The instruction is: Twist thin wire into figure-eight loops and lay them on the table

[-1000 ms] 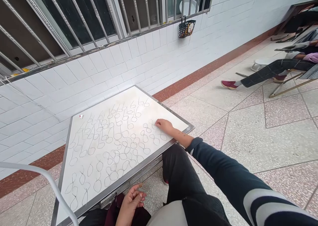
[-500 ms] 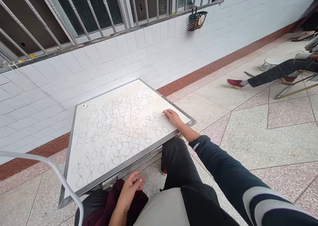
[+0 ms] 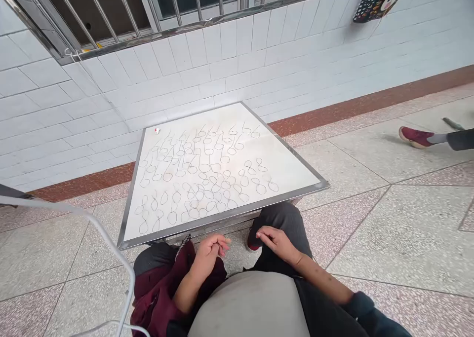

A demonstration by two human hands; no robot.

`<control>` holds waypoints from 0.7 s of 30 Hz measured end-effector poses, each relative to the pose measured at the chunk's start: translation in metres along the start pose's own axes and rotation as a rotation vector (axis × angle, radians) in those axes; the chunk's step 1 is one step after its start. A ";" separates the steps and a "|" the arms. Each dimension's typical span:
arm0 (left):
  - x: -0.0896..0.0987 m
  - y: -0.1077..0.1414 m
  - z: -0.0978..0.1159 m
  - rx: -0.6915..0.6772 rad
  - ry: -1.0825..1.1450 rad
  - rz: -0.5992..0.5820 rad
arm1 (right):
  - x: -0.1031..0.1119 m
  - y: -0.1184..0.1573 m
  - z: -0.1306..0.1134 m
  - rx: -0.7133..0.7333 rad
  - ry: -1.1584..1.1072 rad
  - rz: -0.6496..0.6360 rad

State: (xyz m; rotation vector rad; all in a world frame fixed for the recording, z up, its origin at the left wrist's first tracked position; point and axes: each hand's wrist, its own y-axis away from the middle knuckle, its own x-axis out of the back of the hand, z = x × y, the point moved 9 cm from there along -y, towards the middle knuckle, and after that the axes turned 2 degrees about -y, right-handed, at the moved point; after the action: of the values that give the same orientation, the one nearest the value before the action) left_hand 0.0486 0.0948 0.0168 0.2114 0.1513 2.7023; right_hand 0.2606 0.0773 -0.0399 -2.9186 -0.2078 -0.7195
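Note:
A white tabletop point(image 3: 285, 164) with a grey metal edge fills the middle of the view. Many thin wire-like loops point(image 3: 172, 217), several shaped like a figure eight, lie spread over its left and middle parts. My left hand point(image 3: 212, 250) is above my lap, below the near edge; its fingers are curled together, and whether anything is in them is too small to tell. My right hand point(image 3: 276, 242) hovers over my right thigh with fingers bent together, its fingertips pointing left. Nothing can be made out in it. Neither hand touches the tabletop.
A small red and white item point(image 3: 157, 131) lies at the table's far left corner. A white tube point(image 3: 111, 245) curves up at the left. Behind are a tiled wall point(image 3: 207, 80), barred windows and a hanging basket point(image 3: 377, 4). Another person's red shoe point(image 3: 416, 137) is at the right.
My right hand has left the tabletop and come back over my thigh. My left hand stays near my lap. The view has turned left, so the table appears further right.

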 end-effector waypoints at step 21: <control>0.065 0.001 0.144 -0.350 0.116 0.042 | -0.272 0.005 -0.173 0.480 -0.224 -1.300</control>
State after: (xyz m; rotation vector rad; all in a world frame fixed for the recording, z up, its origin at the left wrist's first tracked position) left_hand 0.0147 0.1318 0.1661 -0.0473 -0.2947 2.7269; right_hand -0.0554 0.0177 -0.0167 -2.0756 -2.0237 -0.3094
